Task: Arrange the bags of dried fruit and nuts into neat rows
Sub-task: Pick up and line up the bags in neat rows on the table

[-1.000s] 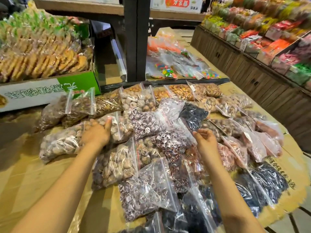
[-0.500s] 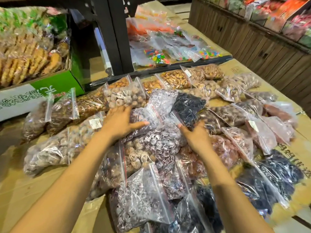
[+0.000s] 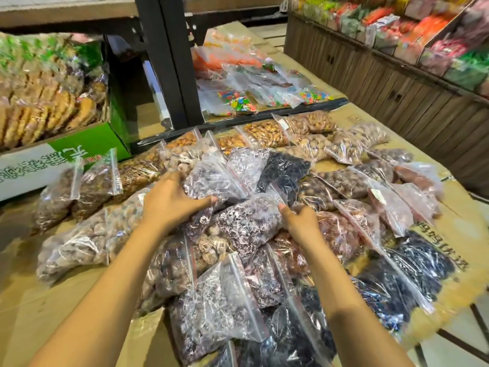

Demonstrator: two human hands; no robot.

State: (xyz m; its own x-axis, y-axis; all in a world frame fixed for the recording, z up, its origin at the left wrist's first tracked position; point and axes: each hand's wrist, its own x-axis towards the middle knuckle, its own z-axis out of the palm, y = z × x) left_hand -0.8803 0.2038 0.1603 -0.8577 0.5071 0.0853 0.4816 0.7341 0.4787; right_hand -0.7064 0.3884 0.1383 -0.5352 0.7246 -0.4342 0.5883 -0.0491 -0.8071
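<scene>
Clear speckled bag (image 3: pixel 211 178) gripped by left hand (image 3: pixel 169 202), arm outstretched; right hand (image 3: pixel 299 223) curled against neighbouring bag (image 3: pixel 246 223), grip unclear.

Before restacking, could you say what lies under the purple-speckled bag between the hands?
A bag of pale brown fruit peeks out at the near edge of the purple-speckled bag. Anything else below is covered.

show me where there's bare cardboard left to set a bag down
Widest bare cardboard: near left, between the left arm and the pale nut bags. A strip far right, between the far nut bags and the wooden cabinet. The centre is crowded: overlapping bags where the left hand grips a speckled bag.
</scene>
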